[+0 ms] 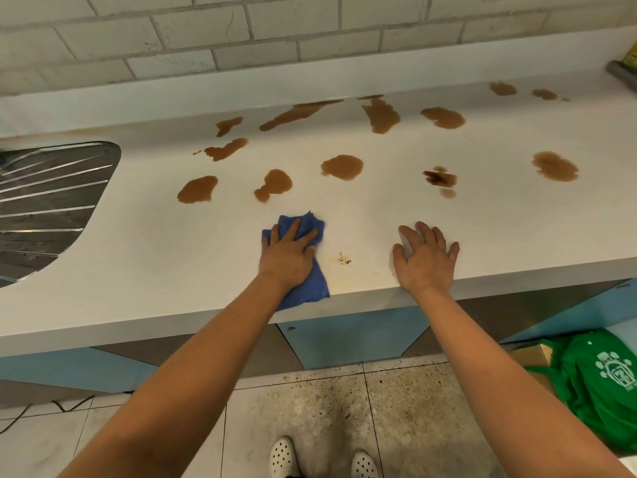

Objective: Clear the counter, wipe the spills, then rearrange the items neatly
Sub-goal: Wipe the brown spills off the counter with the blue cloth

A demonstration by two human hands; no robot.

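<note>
The left hand [287, 258] lies flat on a blue cloth [303, 263], its fingers [293, 229] straight and spread, pressing the cloth onto the white bench [138, 243] near the front edge; the cloth's near corner hangs just over that edge. The right hand [425, 258] rests palm down on the bare bench to the right of the cloth, fingers straight and splayed, holding nothing. Between the two hands lies a small patch of dark crumbs [344, 259] with a faint yellowish smear around it.

Beyond the hands, brown liquid spills [343, 167] dot the bench in many separate puddles, reaching back to the raised ledge below the tiled wall [206, 36]; one darker blot [439, 177] sits ahead of the right hand. A steel draining board [51, 201] is set into the bench at the left. Below, a green bag [599, 381] sits on the speckled floor [379, 408] at the right, and two white perforated shoes [282, 457] show at the bottom.
</note>
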